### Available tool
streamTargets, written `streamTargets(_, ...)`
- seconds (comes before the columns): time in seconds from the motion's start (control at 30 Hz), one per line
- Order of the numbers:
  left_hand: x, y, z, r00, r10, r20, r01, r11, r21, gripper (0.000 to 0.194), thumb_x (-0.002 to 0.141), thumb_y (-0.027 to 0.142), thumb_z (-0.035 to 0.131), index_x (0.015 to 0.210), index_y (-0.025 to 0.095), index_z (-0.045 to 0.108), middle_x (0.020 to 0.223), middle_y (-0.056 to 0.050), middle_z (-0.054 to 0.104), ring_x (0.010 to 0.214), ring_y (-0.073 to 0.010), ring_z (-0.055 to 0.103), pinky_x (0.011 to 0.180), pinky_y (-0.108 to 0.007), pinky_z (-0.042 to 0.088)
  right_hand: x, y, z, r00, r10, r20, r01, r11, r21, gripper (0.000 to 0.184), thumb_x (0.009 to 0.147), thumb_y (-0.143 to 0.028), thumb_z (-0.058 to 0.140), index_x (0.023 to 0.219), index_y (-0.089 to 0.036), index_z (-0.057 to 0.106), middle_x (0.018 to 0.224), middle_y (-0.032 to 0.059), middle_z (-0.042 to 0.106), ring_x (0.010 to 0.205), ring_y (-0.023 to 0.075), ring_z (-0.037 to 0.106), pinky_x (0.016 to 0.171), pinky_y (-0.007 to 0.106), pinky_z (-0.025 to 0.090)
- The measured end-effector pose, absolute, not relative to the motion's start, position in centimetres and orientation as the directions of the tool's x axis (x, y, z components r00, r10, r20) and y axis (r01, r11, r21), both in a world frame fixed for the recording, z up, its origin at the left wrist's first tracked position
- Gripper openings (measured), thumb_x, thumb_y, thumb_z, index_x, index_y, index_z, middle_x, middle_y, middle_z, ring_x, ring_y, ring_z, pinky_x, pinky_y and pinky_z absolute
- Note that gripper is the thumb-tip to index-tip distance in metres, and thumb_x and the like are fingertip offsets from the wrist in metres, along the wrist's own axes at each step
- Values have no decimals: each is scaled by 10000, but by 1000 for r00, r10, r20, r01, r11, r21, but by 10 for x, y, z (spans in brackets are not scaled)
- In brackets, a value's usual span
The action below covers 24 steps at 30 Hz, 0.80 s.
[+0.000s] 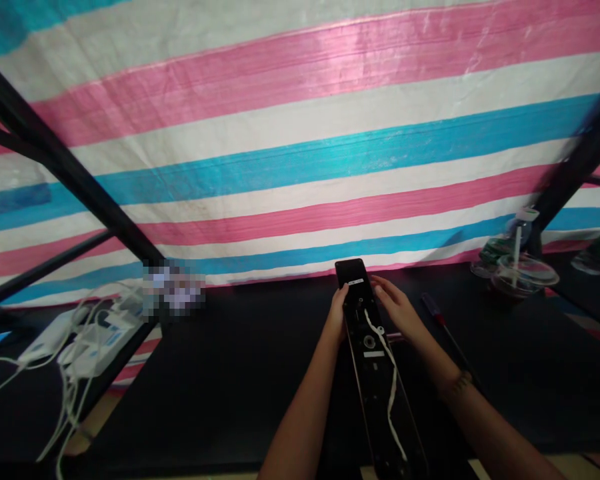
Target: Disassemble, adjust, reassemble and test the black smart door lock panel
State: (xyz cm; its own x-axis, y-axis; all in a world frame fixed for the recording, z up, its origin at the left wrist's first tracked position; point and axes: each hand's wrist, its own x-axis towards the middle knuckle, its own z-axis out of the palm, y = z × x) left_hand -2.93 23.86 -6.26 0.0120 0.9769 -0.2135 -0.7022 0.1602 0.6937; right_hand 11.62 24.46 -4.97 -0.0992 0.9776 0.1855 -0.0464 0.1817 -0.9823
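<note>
A long, narrow black panel point(380, 387) stretches from the bottom of the head view toward the striped sheet, its far end raised. It carries a white cable point(392, 393), small white labels and a round ring. My left hand point(337, 313) grips the panel's left edge near the far end, thumb on the upper face. On the opposite edge, my right hand point(396, 303) holds the panel, fingers reaching toward its far corner. Right of my right hand lies a thin tool with a dark red handle point(433, 308) and long shaft, resembling a screwdriver.
The black table point(220, 387) ends at a striped sheet point(300, 160). Back right stand a plastic cup with a straw point(517, 277) and a clear bottle point(523, 227). Power strips point(100, 343) with tangled white cables lie left. Dark frame bars point(75, 173) slant at both sides.
</note>
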Motion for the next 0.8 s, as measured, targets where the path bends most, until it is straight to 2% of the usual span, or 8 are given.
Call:
streamTargets(0.1, -30, 241, -65, -7, 978, -209, -717, 140, 682, 530, 714, 496, 766, 1071, 112, 689, 894, -105, 756, 750, -218, 726, 683, -296, 558, 91, 263, -51, -82, 982, 168, -192, 150, -970, 545, 785, -565, 691, 1188, -202, 645, 1126, 99, 722, 993, 248, 679, 895, 388, 520)
streamTargets(0.2, -30, 235, -69, -18, 977, -213, -748, 128, 651, 571, 735, 487, 757, 1178, 140, 659, 998, -117, 758, 865, -255, 738, 753, -330, 573, 82, 267, -62, -34, 991, 129, -266, 115, -957, 578, 723, -551, 749, 1180, -212, 646, 1100, 85, 732, 999, 263, 681, 881, 380, 522)
streamTargets(0.33, -28, 232, -70, -12, 957, -289, -773, 175, 610, 606, 710, 489, 775, 1179, 123, 658, 953, -120, 762, 864, -276, 740, 759, -347, 577, 79, 263, -77, -35, 998, 43, -312, 30, -950, 577, 727, -603, 721, 1130, -192, 687, 1064, 88, 750, 1007, 291, 682, 895, 392, 516)
streamTargets(0.5, -28, 234, -70, -12, 942, -336, -780, 202, 592, 548, 687, 470, 778, 1090, 112, 685, 877, -110, 761, 803, -268, 738, 726, -341, 573, 80, 266, -86, -155, 988, 12, -310, -37, -950, 575, 764, -645, 654, 1087, -171, 691, 997, 74, 763, 946, 292, 701, 830, 373, 537)
streamTargets(0.6, -28, 236, -71, 0, 936, -353, -792, 216, 572, 468, 693, 453, 763, 1008, 113, 697, 835, -98, 756, 779, -257, 733, 715, -334, 566, 81, 269, -88, -167, 986, -21, -281, -68, -957, 546, 768, -636, 656, 1042, -166, 698, 990, 75, 766, 933, 291, 705, 806, 362, 543)
streamTargets(0.7, -28, 238, -70, 30, 921, -388, -794, 257, 551, 418, 720, 456, 722, 946, 106, 700, 770, -93, 743, 745, -253, 727, 711, -337, 560, 80, 272, -90, -143, 989, -42, -276, -80, -958, 576, 754, -646, 668, 1062, -160, 709, 1032, 94, 764, 982, 310, 700, 843, 386, 545)
streamTargets(0.8, -28, 242, -71, 1, 923, -384, -793, 234, 562, 422, 734, 432, 704, 1010, 113, 695, 831, -90, 751, 756, -240, 726, 732, -331, 554, 78, 276, -92, -51, 999, -18, -276, -32, -961, 635, 725, -633, 705, 1175, -185, 692, 1158, 98, 740, 1109, 317, 663, 942, 410, 517)
